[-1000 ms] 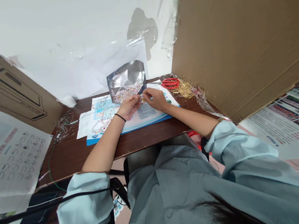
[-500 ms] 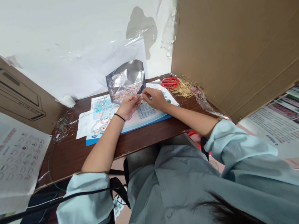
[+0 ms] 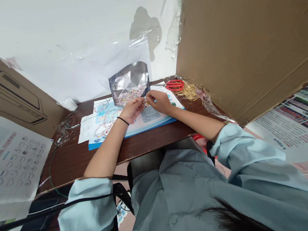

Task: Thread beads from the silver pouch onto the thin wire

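Above a dark brown tabletop, my left hand and right hand nearly meet, fingertip to fingertip, unchanged from half a second ago. My fingers are bunched at the tips, but I can't tell whether they grip anything; the spot is too small. Just behind them stands a silver foil bag of tiny multicoloured beads, its lower edge partly hidden. My hands cover part of a blue-edged white printed sheet.

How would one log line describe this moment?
left hand: pinched, contents unclear | right hand: pinched, close beside left | foil bead bag: beyond hands | red-handled scissors: right of bag
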The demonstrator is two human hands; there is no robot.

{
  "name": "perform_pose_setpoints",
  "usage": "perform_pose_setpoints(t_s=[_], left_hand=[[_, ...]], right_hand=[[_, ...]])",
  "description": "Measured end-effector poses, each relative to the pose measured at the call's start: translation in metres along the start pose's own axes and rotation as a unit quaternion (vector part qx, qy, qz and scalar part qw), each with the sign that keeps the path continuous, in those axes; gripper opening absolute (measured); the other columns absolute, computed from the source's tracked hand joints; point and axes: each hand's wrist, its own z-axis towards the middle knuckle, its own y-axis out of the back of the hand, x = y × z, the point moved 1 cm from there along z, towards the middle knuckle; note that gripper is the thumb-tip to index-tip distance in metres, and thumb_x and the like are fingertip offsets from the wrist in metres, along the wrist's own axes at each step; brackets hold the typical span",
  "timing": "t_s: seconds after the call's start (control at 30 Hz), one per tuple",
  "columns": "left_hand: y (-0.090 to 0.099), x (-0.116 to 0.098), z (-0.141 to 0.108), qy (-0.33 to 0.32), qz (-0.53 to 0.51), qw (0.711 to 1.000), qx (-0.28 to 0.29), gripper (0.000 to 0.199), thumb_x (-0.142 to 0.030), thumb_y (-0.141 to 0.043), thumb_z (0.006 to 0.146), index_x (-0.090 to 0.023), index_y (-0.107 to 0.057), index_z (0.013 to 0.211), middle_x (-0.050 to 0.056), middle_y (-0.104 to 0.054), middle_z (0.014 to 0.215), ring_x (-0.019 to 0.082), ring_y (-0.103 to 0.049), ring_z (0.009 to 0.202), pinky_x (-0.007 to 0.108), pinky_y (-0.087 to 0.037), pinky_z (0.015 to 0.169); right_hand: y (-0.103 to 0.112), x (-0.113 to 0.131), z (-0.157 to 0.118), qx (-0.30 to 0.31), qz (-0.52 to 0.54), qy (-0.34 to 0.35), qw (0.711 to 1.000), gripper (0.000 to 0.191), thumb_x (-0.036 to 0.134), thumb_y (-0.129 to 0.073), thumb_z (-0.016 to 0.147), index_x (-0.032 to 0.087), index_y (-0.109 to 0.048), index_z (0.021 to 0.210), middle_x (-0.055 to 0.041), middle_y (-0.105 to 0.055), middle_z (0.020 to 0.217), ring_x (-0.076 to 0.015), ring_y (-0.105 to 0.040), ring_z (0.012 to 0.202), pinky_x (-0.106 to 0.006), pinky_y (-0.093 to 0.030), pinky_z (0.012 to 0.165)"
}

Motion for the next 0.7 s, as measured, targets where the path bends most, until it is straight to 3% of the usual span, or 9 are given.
perform_pose_setpoints(t_s=[0.7], left_hand=[[-0.0020, -0.0014, -0.0012, 0.007, -0.008, 1.000, -0.006, 0.009, -0.018, -0.076, 0.082, -0.015, -0.068, 0.085, 0.001, -0.070, 0.080, 0.006, -0.061, 0.069, 0.018, -0.051, 0.071]], right_hand=[[0.0000, -0.0018, 0.0004, 0.005, -0.018, -0.013, 1.000, 0.017, 0.022, -0.045, 0.094, 0.020, -0.059, 0.084, -0.0049, -0.065, 0.080, -0.0175, -0.055, 0.074, -0.030, -0.039, 0.073]])
